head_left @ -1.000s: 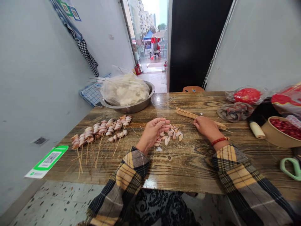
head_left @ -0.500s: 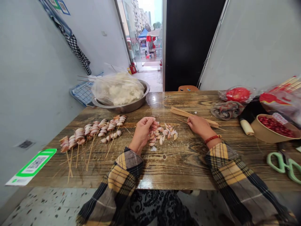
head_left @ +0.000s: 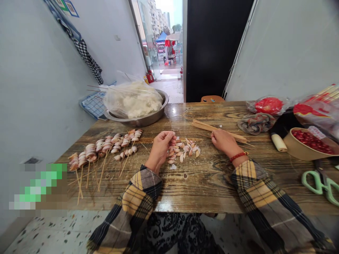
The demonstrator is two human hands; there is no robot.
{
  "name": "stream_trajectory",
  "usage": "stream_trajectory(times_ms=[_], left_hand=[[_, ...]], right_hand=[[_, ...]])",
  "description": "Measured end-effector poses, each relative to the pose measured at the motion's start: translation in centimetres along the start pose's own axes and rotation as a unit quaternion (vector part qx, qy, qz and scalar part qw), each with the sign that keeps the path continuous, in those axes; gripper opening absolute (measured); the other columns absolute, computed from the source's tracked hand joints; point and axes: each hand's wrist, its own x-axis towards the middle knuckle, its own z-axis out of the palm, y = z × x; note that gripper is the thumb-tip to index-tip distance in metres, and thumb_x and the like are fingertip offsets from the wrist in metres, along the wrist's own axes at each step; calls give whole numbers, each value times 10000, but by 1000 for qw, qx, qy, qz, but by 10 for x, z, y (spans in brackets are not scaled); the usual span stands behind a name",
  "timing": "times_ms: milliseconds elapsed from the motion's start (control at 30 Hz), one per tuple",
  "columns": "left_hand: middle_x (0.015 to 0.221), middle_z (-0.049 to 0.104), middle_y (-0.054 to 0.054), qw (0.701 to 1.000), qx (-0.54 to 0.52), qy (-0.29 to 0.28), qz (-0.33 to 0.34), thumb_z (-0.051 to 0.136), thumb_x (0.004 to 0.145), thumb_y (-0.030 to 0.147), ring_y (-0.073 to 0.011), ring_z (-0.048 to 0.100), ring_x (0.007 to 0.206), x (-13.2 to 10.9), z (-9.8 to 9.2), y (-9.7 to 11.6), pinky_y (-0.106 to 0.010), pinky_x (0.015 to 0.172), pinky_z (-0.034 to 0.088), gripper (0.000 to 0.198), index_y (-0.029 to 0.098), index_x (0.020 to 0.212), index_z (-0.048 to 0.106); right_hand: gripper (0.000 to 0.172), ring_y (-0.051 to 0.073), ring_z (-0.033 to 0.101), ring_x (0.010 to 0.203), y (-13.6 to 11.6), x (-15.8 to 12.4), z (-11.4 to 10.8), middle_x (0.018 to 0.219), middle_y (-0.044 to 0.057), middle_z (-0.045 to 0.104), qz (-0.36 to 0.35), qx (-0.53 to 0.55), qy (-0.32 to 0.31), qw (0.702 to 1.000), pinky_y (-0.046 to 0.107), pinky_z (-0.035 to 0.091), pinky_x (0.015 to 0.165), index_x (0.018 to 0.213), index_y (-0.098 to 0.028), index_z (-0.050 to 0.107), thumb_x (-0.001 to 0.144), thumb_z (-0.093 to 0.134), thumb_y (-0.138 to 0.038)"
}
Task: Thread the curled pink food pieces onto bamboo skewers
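Observation:
My left hand is closed in a pinch at the left edge of a pile of loose garlic cloves. What its fingertips hold, if anything, is too small to make out. To the right of the pile, my right hand is closed around a thin bamboo skewer, whose pointed end sticks out to the left. Just behind that hand lies a bundle of bare bamboo skewers. On the left of the table rest several skewers threaded with garlic cloves, handles toward me.
A metal basin with a plastic bag of pale food stands at the back left. On the right are a crumpled cloth, a paper bowl of red berries, green-handled scissors and a red item in plastic.
Both hands stay almost in place. The skewer in my right hand shows only a very slight shift.

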Motion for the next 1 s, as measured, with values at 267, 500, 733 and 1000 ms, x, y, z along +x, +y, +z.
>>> stream_trajectory(times_ms=[267, 500, 733, 1000], left_hand=[[727, 660, -19, 993, -99, -40, -58, 767, 678, 198, -74, 612, 631, -1, -2, -2, -181, 622, 496, 261, 109, 893, 649], [794, 693, -67, 987, -121, -65, -84, 746, 718, 156, -92, 647, 679, -4, 3, 2, -196, 676, 533, 255, 72, 951, 683], [770, 687, -58, 981, -148, -66, -106, 720, 750, 149, -83, 643, 652, -5, 4, 4, -176, 645, 540, 193, 75, 921, 671], [694, 641, -14, 976, -175, -74, -112, 711, 747, 133, -59, 599, 575, -4, 4, -1, -154, 581, 514, 151, 96, 870, 631]], right_hand=[[284, 232, 577, 1008, -16, -10, -14, 1075, 121, 624, -50, 134, 244, 959, 310, 418, 868, 1118, -140, 566, 940, 348, -182], [297, 217, 607, 992, -58, -25, -20, 1074, 90, 671, -128, 215, 210, 945, 303, 452, 866, 1058, -183, 629, 980, 360, -282], [365, 200, 623, 960, -69, -36, -22, 1047, 77, 674, -176, 162, 184, 953, 277, 462, 831, 1274, -217, 574, 986, 350, -228], [425, 174, 640, 887, -94, -42, -23, 1033, 44, 676, -204, 159, 113, 959, 246, 488, 756, 1383, -286, 482, 972, 392, -222]])
